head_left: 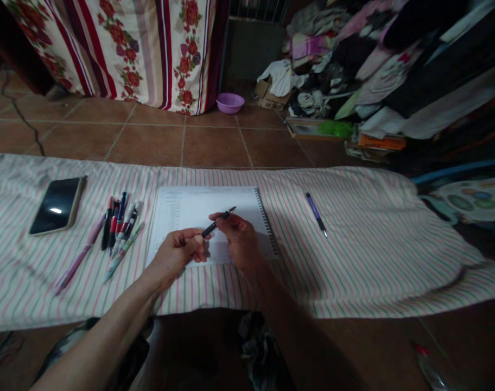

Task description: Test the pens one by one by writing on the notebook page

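The dark pen [209,229] is above the spiral notebook [219,196], its two ends pinched in the fingers of the left hand [179,251] and the right hand [242,238]. Probably it is light, stiff, slightly slippery; the barrel should give good hold.

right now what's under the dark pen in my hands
Beneath the dark pen is the spiral notebook, with small print down its left side. The parts behind the left hand and right hand are covered, so any marks there cannot be seen.
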`<act>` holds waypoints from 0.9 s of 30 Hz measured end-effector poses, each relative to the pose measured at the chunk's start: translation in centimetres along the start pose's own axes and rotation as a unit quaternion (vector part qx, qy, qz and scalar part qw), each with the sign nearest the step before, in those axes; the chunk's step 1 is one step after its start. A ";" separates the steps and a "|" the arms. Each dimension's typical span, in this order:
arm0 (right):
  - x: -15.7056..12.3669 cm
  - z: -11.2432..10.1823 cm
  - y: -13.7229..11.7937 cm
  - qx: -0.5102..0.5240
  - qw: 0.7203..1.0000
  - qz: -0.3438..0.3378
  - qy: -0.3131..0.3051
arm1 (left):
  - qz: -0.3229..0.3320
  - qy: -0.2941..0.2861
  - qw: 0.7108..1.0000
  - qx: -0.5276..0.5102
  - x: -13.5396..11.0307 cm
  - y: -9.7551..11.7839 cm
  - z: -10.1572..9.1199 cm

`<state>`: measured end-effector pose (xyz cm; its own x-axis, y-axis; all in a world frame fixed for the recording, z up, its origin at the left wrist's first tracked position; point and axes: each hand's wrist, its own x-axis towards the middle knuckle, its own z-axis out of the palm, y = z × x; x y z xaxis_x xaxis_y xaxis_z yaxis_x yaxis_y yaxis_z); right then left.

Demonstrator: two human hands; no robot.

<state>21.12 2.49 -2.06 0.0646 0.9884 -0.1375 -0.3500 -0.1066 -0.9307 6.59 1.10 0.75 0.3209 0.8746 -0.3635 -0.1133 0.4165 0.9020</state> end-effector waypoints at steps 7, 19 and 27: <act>0.0 0.5 0.4 0.031 0.999 0.007 0.038 | 0.003 0.006 1.000 0.013 -0.1 0.2 0.1; 0.2 -0.1 -0.1 0.058 0.998 -0.008 -0.023 | -0.006 -0.009 1.000 -0.011 0.0 0.0 -0.3; 0.3 0.5 0.3 0.076 0.996 0.004 0.046 | -0.001 0.003 1.000 0.008 -0.3 0.2 0.0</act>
<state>20.51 2.78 -2.22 0.1433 0.9728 -0.1819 -0.4886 -0.0903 -0.8678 6.49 0.96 1.01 0.3151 0.8755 -0.3664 -0.0976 0.4139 0.9051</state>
